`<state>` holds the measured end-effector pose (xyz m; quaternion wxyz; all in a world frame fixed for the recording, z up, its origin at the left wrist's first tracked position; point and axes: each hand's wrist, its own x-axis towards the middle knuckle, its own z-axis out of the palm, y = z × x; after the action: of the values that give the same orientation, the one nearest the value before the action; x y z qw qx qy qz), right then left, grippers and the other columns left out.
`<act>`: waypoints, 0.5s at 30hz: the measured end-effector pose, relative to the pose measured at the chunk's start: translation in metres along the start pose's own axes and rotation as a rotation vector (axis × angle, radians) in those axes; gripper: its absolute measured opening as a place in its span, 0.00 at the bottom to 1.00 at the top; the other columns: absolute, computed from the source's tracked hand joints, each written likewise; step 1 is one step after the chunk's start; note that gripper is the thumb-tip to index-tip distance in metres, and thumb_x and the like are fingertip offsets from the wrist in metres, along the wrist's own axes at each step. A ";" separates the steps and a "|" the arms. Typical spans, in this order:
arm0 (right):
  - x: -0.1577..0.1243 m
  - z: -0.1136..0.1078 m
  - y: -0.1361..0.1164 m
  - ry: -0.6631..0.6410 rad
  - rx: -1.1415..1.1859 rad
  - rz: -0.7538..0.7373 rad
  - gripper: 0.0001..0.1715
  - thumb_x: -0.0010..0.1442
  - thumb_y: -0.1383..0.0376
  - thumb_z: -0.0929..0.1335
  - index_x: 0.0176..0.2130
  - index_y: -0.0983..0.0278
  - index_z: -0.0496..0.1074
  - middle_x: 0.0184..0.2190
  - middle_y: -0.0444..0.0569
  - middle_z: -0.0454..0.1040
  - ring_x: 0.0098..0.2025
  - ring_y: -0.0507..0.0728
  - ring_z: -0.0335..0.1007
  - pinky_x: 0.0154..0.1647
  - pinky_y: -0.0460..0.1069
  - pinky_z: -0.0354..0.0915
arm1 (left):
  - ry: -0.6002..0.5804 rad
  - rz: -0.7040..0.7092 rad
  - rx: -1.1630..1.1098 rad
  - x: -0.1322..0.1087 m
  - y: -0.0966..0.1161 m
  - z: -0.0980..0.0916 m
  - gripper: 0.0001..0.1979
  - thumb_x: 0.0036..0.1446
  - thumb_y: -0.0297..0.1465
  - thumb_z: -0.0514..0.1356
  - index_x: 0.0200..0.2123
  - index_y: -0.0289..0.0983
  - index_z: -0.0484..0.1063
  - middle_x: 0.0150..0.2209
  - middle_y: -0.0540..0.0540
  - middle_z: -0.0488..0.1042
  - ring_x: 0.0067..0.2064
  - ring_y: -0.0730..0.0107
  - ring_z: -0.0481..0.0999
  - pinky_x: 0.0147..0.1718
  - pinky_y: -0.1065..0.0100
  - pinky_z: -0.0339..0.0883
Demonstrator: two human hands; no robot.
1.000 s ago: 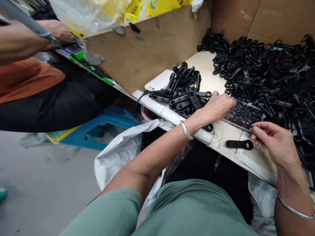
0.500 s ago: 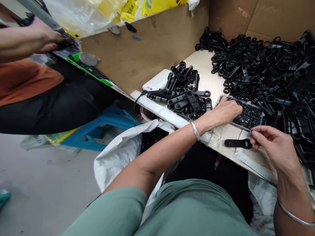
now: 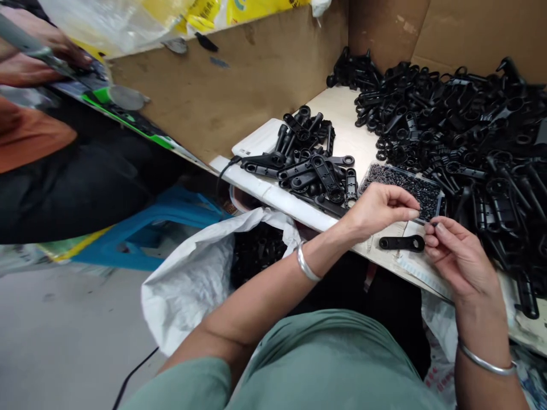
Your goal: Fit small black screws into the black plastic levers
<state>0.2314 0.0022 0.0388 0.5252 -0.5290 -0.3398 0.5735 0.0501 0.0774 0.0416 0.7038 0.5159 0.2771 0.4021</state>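
My left hand (image 3: 380,210) hovers by the front of a clear box (image 3: 441,198) filled with tiny black parts that look like screws (image 3: 410,185). Its thumb and forefinger are pinched together, and what lies between them is too small to make out. Close beside it, my right hand (image 3: 461,253) pinches a tiny dark piece at its fingertips, kind unclear. Just left of the right fingers, a black plastic lever arm (image 3: 401,243) with a round opening at its right end lies flat on the table edge.
A large heap of black plastic parts (image 3: 470,125) covers the right of the table (image 3: 337,108). A smaller pile (image 3: 316,159) lies left of the box. Cardboard walls (image 3: 256,85) enclose the back. An open white sack (image 3: 183,285) hangs below. Another person's hand (image 3: 38,51) is far left.
My left hand has come out of the box of small parts, toward me and nearer my right fingertips. My right hand keeps its pinch beside the lever arm. The whole view has shifted slightly.
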 end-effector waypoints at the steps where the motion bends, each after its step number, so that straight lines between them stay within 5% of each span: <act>1: -0.003 0.001 0.001 0.008 0.017 -0.002 0.17 0.44 0.57 0.81 0.33 0.58 0.78 0.29 0.43 0.73 0.26 0.47 0.66 0.22 0.41 0.65 | 0.015 -0.040 -0.111 -0.005 -0.005 0.004 0.06 0.46 0.25 0.70 0.30 0.31 0.78 0.28 0.50 0.77 0.31 0.78 0.74 0.35 0.72 0.67; 6: -0.016 0.009 0.011 0.098 0.014 -0.088 0.16 0.44 0.56 0.81 0.33 0.56 0.80 0.31 0.45 0.74 0.31 0.50 0.69 0.25 0.43 0.67 | 0.042 -0.173 -0.434 -0.024 -0.021 0.019 0.14 0.39 0.29 0.76 0.30 0.31 0.78 0.29 0.48 0.79 0.30 0.77 0.75 0.38 0.69 0.69; 15: -0.025 0.018 0.017 0.217 -0.036 -0.262 0.12 0.45 0.58 0.80 0.32 0.56 0.81 0.43 0.47 0.75 0.35 0.51 0.70 0.27 0.45 0.67 | 0.021 -0.196 -0.555 -0.033 -0.024 0.028 0.16 0.37 0.30 0.78 0.29 0.31 0.79 0.27 0.50 0.79 0.29 0.79 0.75 0.37 0.71 0.67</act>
<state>0.2070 -0.0226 0.0323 0.6195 -0.5482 -0.3573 0.4337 0.0620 0.0317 0.0268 0.8506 0.2705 0.2122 0.3980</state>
